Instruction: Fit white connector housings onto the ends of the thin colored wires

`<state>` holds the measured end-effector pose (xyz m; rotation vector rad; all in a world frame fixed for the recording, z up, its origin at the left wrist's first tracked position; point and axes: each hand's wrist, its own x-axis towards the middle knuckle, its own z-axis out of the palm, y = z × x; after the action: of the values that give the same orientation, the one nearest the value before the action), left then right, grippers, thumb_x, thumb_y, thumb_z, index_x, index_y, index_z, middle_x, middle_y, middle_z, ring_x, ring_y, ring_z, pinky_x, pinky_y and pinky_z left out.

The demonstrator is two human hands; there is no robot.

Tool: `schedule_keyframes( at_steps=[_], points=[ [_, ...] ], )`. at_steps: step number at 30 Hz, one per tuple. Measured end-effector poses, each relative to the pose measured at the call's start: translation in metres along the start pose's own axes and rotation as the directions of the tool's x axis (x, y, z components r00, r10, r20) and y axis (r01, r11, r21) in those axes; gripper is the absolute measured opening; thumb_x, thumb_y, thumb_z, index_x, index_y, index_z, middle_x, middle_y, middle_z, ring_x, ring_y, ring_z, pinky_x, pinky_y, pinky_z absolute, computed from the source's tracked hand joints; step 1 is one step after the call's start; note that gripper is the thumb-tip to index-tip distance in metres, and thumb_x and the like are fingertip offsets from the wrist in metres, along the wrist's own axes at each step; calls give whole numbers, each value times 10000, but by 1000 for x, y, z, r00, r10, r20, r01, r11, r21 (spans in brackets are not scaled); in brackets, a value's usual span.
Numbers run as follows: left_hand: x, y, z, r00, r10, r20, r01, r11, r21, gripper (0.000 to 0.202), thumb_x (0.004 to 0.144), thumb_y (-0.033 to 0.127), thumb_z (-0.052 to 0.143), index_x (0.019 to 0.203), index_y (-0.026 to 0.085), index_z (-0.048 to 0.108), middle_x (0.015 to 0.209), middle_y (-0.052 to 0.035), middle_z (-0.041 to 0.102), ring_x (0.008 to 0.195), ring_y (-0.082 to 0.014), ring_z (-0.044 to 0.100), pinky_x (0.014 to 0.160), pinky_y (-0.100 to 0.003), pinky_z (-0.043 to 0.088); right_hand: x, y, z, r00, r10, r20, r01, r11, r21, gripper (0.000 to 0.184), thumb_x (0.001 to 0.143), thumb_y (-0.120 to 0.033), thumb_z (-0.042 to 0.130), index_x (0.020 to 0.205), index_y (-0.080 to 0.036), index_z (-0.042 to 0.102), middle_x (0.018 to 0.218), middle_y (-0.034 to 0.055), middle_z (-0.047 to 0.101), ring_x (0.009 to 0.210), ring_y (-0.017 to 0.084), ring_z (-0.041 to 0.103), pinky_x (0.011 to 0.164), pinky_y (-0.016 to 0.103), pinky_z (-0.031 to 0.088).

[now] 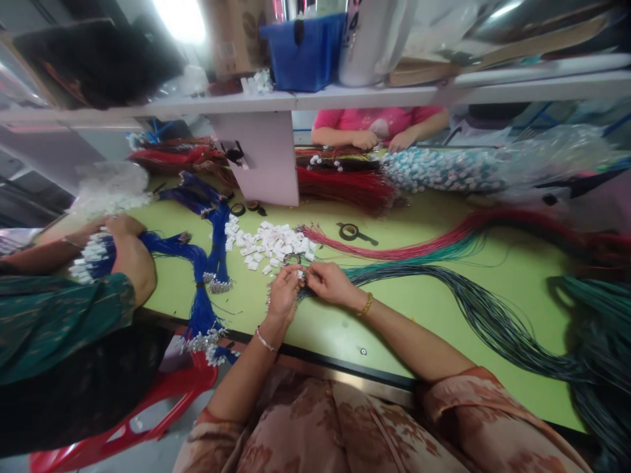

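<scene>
My left hand (pixel 284 290) is closed on a small white connector (pixel 300 274) at the table's near side. Close beside it, my right hand (pixel 329 282) pinches at the same spot, apparently on a thin wire end, though the fingers hide most of it. Just beyond both hands spreads a pile of loose white connectors (pixel 276 243). A long bundle of dark wires (pixel 458 299) runs from under my hands to the right. Pink-red wires (pixel 394 251) and green wires (pixel 444 251) lie behind it.
A black tape roll (pixel 349 231) lies on the green table (pixel 340 341). Blue wire bundles (pixel 200 282) hang over the edge at left, near a co-worker's arm (pixel 135 263). Across the table, another person's hands (pixel 365 140) work by red wires (pixel 340 187). A shelf (pixel 315 100) holds a blue bin (pixel 308 56).
</scene>
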<state>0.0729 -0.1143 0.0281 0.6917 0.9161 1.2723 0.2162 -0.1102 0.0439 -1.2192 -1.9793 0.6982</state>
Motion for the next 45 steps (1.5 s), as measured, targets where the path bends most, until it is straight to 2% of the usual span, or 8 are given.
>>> schedule_keyframes(
  at_steps=[5,8,11,15,23,26,33,45],
  points=[
    [2,2,4,1000,17,18,-19,994,105,262,693,313,771,861,149,654,659,12,595,593,-77,505,601,-201,405,6,3,-9,999,9,52,-6,999,-41,253,869,-294,518,647,-172,526,561,-18,508,519,101,385,528,238,249],
    [7,7,9,1000,9,28,-13,991,132,262,684,310,769,864,150,666,775,-11,644,606,-69,503,614,-205,412,30,21,-26,999,41,23,-41,999,-7,324,922,-343,445,688,-156,569,638,0,562,611,113,456,588,229,305],
    [12,9,14,999,-15,43,10,993,116,237,684,302,759,845,151,672,890,-29,662,635,-67,513,628,-209,422,60,46,-37,978,153,-143,-183,955,-232,216,892,-311,507,819,-149,629,795,42,630,726,145,500,645,242,308],
    [17,7,14,997,-47,60,42,994,96,218,689,301,752,827,150,676,885,-32,655,638,-70,513,616,-211,422,84,68,-33,949,286,-137,-316,830,-459,194,880,-295,518,845,-155,649,900,93,647,765,172,508,628,265,267],
    [20,4,4,995,-83,57,81,996,47,245,662,292,778,829,142,679,877,-42,659,651,-75,526,611,-209,422,79,63,-53,968,226,-107,-250,843,-476,232,925,-260,423,835,-145,602,805,86,634,674,161,479,615,275,251],
    [20,3,6,994,-86,73,84,996,41,226,677,282,767,834,146,679,881,-40,662,652,-74,526,614,-209,424,80,52,-57,967,227,-114,-254,885,-391,190,909,-265,447,857,-150,590,732,57,620,616,149,464,591,264,250],
    [18,2,6,994,-68,88,70,997,-14,175,705,242,739,826,143,661,876,-36,655,642,-73,532,601,-204,418,83,15,-37,997,-74,-25,75,996,56,117,819,-229,513,755,-151,574,676,-6,575,606,105,452,588,221,315],
    [16,1,7,990,-85,108,106,973,-205,129,757,172,693,866,151,628,780,-11,614,644,-72,556,635,-190,454,15,9,-22,996,72,-48,-50,934,354,84,737,-233,591,723,-156,558,574,-55,438,517,73,350,494,205,284]
  ],
)
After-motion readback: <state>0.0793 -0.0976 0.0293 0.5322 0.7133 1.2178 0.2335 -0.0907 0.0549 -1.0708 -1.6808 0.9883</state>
